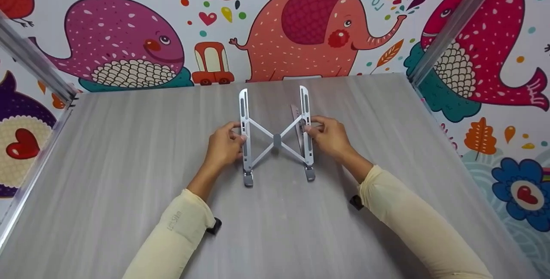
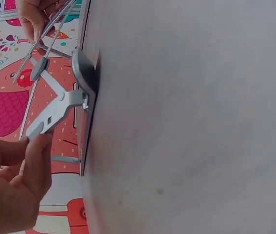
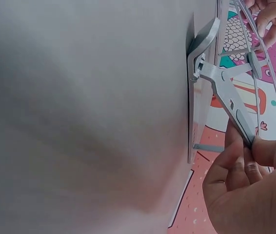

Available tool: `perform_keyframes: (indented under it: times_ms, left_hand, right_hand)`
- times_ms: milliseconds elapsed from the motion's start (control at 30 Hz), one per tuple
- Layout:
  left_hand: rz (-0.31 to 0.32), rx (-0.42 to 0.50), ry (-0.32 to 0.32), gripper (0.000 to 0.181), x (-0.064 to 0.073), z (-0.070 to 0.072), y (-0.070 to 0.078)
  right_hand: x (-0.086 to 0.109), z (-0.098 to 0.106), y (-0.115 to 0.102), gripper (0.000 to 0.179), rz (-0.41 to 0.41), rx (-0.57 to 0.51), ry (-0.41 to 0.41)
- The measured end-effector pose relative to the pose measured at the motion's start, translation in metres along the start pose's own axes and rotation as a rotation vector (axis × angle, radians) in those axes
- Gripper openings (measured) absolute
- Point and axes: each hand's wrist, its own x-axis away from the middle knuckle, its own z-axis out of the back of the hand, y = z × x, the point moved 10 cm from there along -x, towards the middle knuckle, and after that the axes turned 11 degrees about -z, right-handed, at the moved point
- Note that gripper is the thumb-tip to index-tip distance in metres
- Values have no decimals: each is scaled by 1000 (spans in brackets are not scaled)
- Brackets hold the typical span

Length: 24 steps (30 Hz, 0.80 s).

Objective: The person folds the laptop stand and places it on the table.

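A silver folding laptop stand stands spread on the table, its two slotted side rails joined by an X of thin bars with a grey hub. My left hand pinches the left rail between thumb and fingers, also seen in the left wrist view, where the hand grips the rail's edge. On the other side my right hand pinches the right rail. The right wrist view shows that hand with thumb and fingers on the rail. Grey hooked feet sit at the rails' near ends.
The wood-grain table extends around the stand on all sides. Behind it rises a wall printed with cartoon animals, with metal posts at the corners. Dark wrist devices sit below both cuffs.
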Motion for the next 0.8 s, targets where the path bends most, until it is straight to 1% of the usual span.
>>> perform_keyframes:
  times_ms: [233,367,533,700,800]
  left_hand:
    - [-10,6,-16,37,2,-5,3]
    - [6,18,-39,37,1,-7,0]
    - [36,53,-72,38,2,-11,-4]
    - [59,63,-143,42,6,-19,-6]
    - [58,59,-175,46,8,-21,-6]
  right_hand:
    - [1,2,4,29,9,-30,4]
    - [1,1,7,29,0,-68,-19]
    - [0,-3,13,34,-22,-123,-118]
    - [3,-9,18,51,-33,-107,-240]
    - [5,-11,20,57,-26,-107,-279]
